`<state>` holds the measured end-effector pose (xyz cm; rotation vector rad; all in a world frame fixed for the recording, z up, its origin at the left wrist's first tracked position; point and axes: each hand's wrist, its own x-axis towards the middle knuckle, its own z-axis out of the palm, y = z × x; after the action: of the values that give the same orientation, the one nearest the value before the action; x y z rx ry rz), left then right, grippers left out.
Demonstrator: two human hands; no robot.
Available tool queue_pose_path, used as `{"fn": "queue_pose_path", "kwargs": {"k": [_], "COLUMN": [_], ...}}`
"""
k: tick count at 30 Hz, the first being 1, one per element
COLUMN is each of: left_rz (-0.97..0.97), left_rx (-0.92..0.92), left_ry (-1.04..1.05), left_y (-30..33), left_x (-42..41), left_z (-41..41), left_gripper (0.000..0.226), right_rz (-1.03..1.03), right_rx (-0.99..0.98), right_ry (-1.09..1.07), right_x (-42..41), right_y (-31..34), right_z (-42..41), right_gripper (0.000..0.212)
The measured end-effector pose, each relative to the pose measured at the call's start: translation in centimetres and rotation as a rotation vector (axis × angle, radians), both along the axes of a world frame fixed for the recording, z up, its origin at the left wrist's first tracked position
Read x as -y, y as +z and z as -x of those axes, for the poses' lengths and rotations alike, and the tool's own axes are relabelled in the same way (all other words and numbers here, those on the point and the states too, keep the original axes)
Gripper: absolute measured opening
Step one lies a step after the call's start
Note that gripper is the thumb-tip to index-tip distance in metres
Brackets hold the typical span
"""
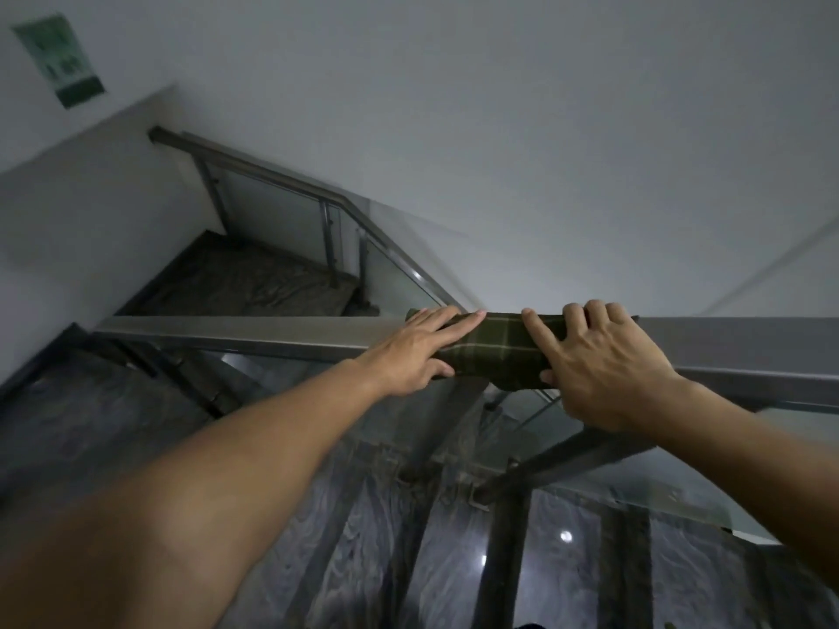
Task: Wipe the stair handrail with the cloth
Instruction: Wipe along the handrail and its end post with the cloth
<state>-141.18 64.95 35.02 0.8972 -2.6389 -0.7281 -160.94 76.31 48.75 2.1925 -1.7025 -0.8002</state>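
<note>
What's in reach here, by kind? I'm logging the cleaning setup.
Hands: 2, left hand and right hand
Cloths: 1, green plaid cloth
Handrails: 1, metal handrail under the cloth
Wall signs: 1, green sign
Total: 5

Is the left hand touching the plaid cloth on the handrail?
Touching. The head view shows the left hand flat on the left end of the cloth, its fingers overlapping the fabric draped over the handrail.

Brushed metal, woven cloth, glass

The handrail (254, 331) is matt grey metal; the cloth (495, 351) is soft green plaid weave; the stair treads (454, 560) below are glossy veined stone.
</note>
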Motion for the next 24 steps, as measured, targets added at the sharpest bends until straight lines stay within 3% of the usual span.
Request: {"fn": "queue_pose_path", "kwargs": {"k": [10,24], "left_rz": [-0.063,-0.09], "left_rx": [0.031,0.144], "left_ry": [0.075,0.184], "left_y": [-8.7,-22.8], "left_x": [6.9,18.0], "left_z": [-12.2,-30.4], "left_gripper": [0.085,0.095], "right_rz": [-0.064,-0.148], "right_rx": [0.033,0.162], "right_ry": [-0.019,-0.029], "right_x": [8.2,20.5], "right_y": [-9.0,-23.0], "right_z": [-12.6,-31.4], "right_gripper": [0.07,0.072]}}
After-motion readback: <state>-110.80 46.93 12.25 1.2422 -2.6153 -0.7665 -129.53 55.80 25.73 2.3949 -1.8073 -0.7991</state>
